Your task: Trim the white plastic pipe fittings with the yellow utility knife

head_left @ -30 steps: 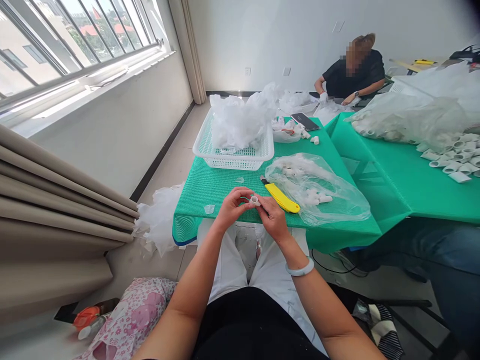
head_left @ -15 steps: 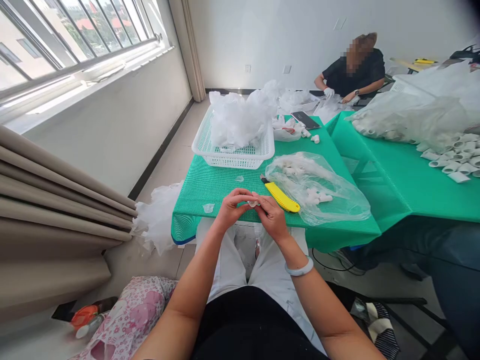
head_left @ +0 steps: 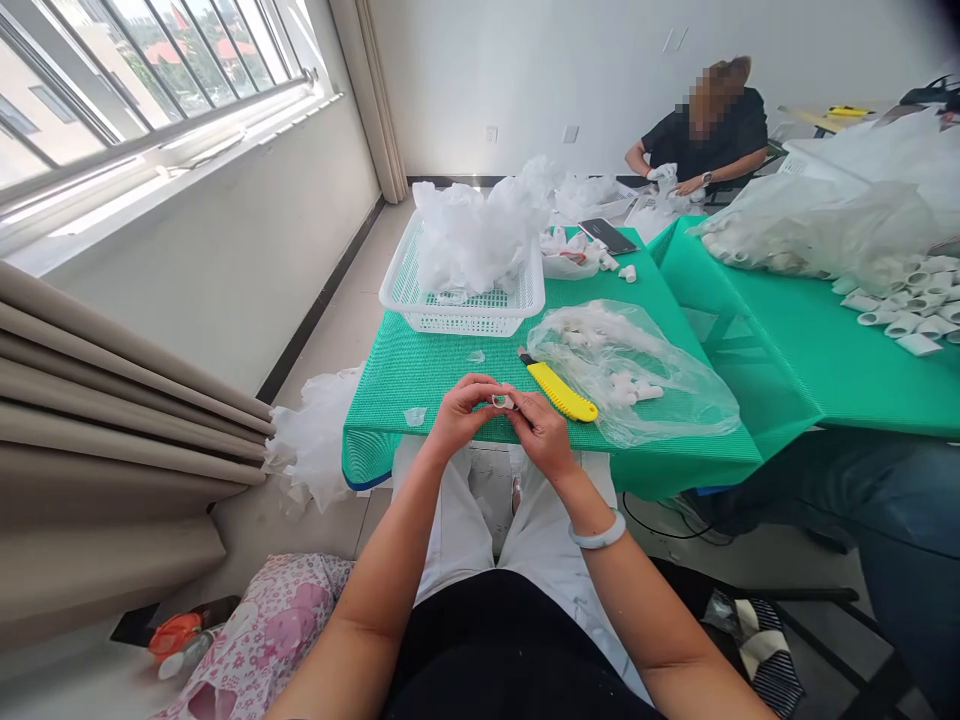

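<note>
Pale wall (head_left: 442, 90) backs the room, with a barred window (head_left: 187, 60) to your left and a beige curtain (head_left: 112, 420) in the left foreground. Your table (head_left: 394, 370), under green cloth, fills the middle; another green-covered table (head_left: 795, 330) adjoins it on the right, bearing a heap of white tubes (head_left: 922, 305). Across from you, a co-worker (head_left: 724, 135) in black handles thin plastic. Toward your table's far left stands a white basket (head_left: 465, 322) piled with crumpled film (head_left: 480, 240). Right of it and nearer you lies a clear bag (head_left: 690, 405) with small white pieces inside. Your left hand (head_left: 460, 415) and right hand (head_left: 541, 428) meet at the near edge, fingertips nearly closed, pinching a fitting (head_left: 509, 402) between them, its opening partly showing. Just beyond your right hand lies a yellow knife (head_left: 561, 392). Two clear scraps (head_left: 415, 416) rest on the cloth.
</note>
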A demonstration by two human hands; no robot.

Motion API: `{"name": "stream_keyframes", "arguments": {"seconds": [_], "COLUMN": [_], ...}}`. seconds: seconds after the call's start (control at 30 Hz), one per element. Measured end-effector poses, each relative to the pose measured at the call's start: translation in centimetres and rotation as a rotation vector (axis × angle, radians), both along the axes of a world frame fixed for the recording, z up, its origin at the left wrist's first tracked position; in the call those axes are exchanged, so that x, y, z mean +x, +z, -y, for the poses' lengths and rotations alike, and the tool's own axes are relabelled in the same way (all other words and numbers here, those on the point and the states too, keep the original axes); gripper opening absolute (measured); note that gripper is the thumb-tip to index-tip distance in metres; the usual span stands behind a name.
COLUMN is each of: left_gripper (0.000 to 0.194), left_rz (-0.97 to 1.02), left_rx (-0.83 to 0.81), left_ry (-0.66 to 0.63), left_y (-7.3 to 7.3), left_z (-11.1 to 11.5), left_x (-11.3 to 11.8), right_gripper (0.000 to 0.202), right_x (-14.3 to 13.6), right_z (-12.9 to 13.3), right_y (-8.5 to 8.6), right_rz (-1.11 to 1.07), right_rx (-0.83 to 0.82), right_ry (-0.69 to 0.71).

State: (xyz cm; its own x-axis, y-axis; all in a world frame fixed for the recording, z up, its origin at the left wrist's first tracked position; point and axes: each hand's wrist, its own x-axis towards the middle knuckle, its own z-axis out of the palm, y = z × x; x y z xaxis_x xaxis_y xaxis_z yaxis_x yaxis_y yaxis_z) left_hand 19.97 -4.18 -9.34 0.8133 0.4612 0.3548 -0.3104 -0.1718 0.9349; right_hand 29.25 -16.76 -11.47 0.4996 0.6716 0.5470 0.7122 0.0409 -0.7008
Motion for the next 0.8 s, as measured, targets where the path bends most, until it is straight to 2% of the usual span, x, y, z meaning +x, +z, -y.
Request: {"name": "stream_keyframes", "arguments": {"seconds": [0.23, 0.37, 0.47, 0.57, 0.8], "left_gripper": [0.023, 0.029, 0.031, 0.033, 0.031], "left_rz": [-0.091, -0.161, -0.17, -0.169, -0.161], "left_rx": [-0.192, -0.294, -0.336, -0.359, -0.374], "left_ry": [-0.083, -0.135, -0.159, -0.175, -0.207], "left_y": [0.5, 1.0, 1.2, 1.2, 1.3], "left_z": [0.0, -0.2, -0.4, -0.5, -0.6], "left_x": [0.1, 0.0, -0.1, -0.1, -0.1], "right_gripper": [0.034, 0.032, 0.03, 0.024, 0.024], "right_x": [0.1, 0.3, 0.3, 0.1, -0.1], "right_z": [0.0, 0.2, 0.3, 0.2, -1.0], "right_y": [0.2, 1.0, 1.8, 2.6, 3.7], "right_rz": [-0.057, -0.254, -0.436, -0.495, -0.753], "right_rx": [-0.034, -0.039, 0.0, 0.066, -0.007], "right_ry": [0.005, 0.062, 0.016, -0.014, 0.172]}}
